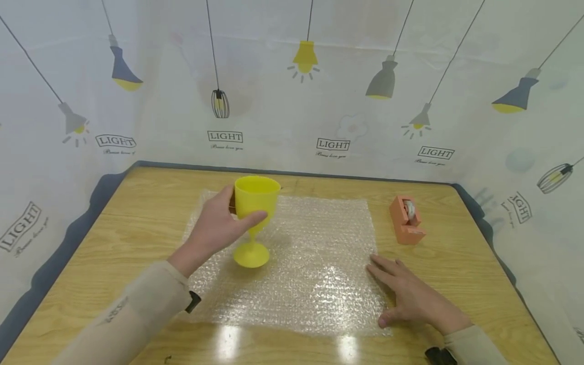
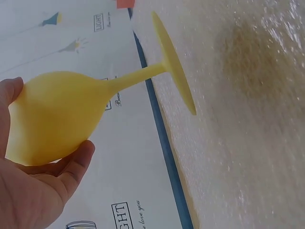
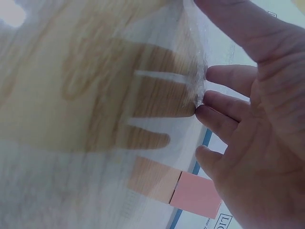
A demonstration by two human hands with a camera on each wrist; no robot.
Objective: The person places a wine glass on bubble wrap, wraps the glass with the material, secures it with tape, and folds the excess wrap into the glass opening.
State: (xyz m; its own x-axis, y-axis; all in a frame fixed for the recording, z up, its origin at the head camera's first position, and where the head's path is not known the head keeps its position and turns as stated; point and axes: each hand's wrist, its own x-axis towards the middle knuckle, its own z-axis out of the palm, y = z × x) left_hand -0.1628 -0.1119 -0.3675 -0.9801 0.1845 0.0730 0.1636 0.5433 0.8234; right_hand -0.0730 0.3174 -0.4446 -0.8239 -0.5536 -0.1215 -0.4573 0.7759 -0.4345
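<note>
1. One yellow goblet (image 1: 257, 200) hangs roughly upright above the bubble wrap (image 1: 328, 238), left of its centre; I judge this step to be placement.
2. Next, I would command a slow, level lowering.
3. My left hand (image 1: 218, 218) is clamped around the yellow goblet's bowl.
4. My right hand (image 1: 412, 296) has fingers apart, fingertips touching the bubble wrap's right edge.

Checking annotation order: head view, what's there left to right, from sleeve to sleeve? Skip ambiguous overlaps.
Left sleeve → left hand → yellow goblet → orange tape dispenser → right sleeve
</note>
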